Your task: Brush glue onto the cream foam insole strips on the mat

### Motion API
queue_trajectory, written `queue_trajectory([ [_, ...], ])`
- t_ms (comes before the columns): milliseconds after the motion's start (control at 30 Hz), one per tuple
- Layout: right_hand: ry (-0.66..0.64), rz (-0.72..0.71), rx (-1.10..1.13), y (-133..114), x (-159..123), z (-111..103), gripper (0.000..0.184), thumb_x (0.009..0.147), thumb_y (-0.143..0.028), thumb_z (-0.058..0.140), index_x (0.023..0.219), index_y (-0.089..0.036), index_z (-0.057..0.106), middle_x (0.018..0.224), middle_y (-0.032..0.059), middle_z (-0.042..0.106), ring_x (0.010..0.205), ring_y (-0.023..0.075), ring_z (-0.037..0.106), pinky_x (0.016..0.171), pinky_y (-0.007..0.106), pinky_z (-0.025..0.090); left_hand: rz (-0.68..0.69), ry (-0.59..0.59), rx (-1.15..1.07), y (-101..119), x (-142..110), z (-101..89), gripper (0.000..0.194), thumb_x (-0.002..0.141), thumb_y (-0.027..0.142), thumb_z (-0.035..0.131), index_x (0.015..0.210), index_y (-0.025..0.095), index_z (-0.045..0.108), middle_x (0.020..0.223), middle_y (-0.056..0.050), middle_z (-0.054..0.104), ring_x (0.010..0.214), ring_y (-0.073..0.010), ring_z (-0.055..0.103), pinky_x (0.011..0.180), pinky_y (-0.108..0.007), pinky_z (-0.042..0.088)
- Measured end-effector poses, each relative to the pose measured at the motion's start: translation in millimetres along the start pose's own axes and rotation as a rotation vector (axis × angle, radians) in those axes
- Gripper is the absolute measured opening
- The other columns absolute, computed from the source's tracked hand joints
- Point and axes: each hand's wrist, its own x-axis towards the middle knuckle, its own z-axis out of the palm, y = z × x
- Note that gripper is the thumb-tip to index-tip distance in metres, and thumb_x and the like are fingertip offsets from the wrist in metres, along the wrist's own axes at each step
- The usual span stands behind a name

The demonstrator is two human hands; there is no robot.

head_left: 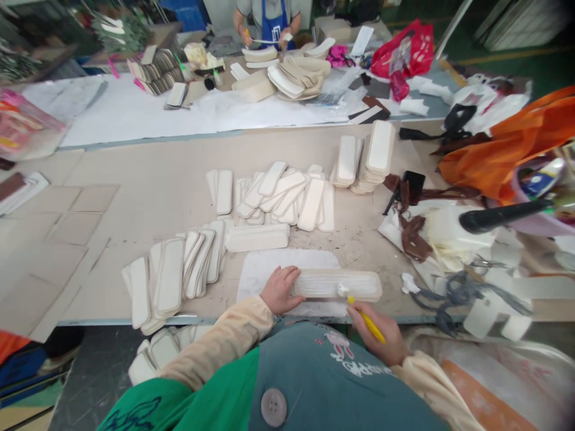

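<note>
My left hand (281, 291) grips the left end of a long, round-ended row of pale strips (335, 284), its fingers on the far side and its thumb on the near side. The strips lie overlapped on a white sheet (256, 269) at the table's near edge. In my right hand (380, 332) is a small brush (371, 326) with a yellow handle. Its white-coated tip rests on the strips, right of their middle. Just behind, a pale block of stacked strips (258, 237) lies on its side.
Fanned pale strips (171, 275) lie left, loose ones (287, 194) behind, and upright-looking piles (380, 149) at back right. On the right are a white container (453, 230) with a black handle across it, grey cloth strips (458, 296) and an orange bag (516, 143). Across the table works another person (268, 21).
</note>
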Motion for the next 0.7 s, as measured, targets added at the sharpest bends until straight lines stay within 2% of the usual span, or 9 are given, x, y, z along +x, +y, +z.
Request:
queue_trajectory([
  [100, 0.029, 0.107, 0.217, -16.4, 4.3, 4.5, 0.033, 0.089, -0.053, 0.043, 0.087, -0.024, 0.060, 0.060, -0.0016, 0.059, 0.052, 0.0145, 0.056, 0.057, 0.026, 0.047, -0.001, 0.017, -0.031, 0.2, -3.4, -0.1, 0.079, 0.069, 0.059, 0.068, 0.131, 0.016, 0.044, 0.132, -0.019, 0.051, 0.122, -0.0314, 0.049, 0.106, -0.057, 0.034],
  [200, 0.142, 0.203, 0.175, -20.9, 7.8, -3.1, 0.032, 0.085, -0.053, 0.046, 0.088, -0.025, 0.059, 0.062, -0.0009, 0.060, 0.056, 0.0161, 0.058, 0.060, 0.027, 0.048, 0.008, 0.130, -0.056, -14.2, -6.6, -1.3, 0.084, 0.067, 0.065, 0.067, 0.131, 0.016, 0.045, 0.132, -0.019, 0.051, 0.123, -0.0303, 0.048, 0.105, -0.053, 0.037],
  [267, 0.202, 0.255, 0.115, -20.7, 9.9, -9.3, 0.032, 0.083, -0.055, 0.047, 0.087, -0.026, 0.059, 0.066, 0.0001, 0.062, 0.061, 0.0180, 0.060, 0.063, 0.029, 0.050, -0.014, 0.236, -0.032, -35.6, -7.4, -6.9, 0.068, 0.075, 0.058, 0.064, 0.126, 0.016, 0.050, 0.128, -0.017, 0.054, 0.120, -0.0270, 0.050, 0.105, -0.049, 0.038],
  [367, 0.234, 0.261, 0.067, -22.7, 11.4, -12.9, 0.032, 0.080, -0.057, 0.047, 0.086, -0.028, 0.058, 0.070, 0.0026, 0.064, 0.063, 0.0210, 0.063, 0.066, 0.034, 0.052, -0.131, 0.341, 0.070, -80.1, -5.9, -24.5, 0.039, 0.085, 0.039, 0.058, 0.117, 0.017, 0.057, 0.116, -0.014, 0.059, 0.111, -0.0232, 0.053, 0.100, -0.044, 0.043],
  [433, 0.231, 0.246, 0.048, -26.2, 11.1, -10.7, 0.031, 0.080, -0.059, 0.046, 0.086, -0.031, 0.058, 0.073, 0.0046, 0.066, 0.066, 0.0232, 0.064, 0.066, 0.036, 0.053, -0.191, 0.332, 0.161, -110.6, -3.1, -38.2, 0.032, 0.086, 0.031, 0.057, 0.115, 0.017, 0.059, 0.113, -0.012, 0.060, 0.109, -0.0235, 0.052, 0.098, -0.043, 0.044],
  [533, 0.195, 0.239, -0.001, -31.0, 9.9, -4.6, 0.031, 0.081, -0.059, 0.046, 0.089, -0.032, 0.058, 0.074, 0.0040, 0.068, 0.070, 0.0250, 0.066, 0.068, 0.038, 0.052, -0.205, 0.263, 0.278, -146.3, 1.7, -52.1, 0.032, 0.084, 0.026, 0.058, 0.115, 0.018, 0.060, 0.113, -0.012, 0.059, 0.109, -0.0254, 0.049, 0.097, -0.044, 0.042],
  [700, 0.169, 0.227, -0.029, -36.6, 7.9, 2.1, 0.032, 0.082, -0.054, 0.047, 0.095, -0.028, 0.059, 0.075, 0.0019, 0.068, 0.071, 0.0230, 0.066, 0.072, 0.036, 0.051, -0.215, 0.232, 0.314, -172.8, 6.3, -49.9, 0.029, 0.084, 0.022, 0.056, 0.113, 0.021, 0.061, 0.112, -0.010, 0.058, 0.108, -0.0260, 0.048, 0.094, -0.045, 0.042],
])
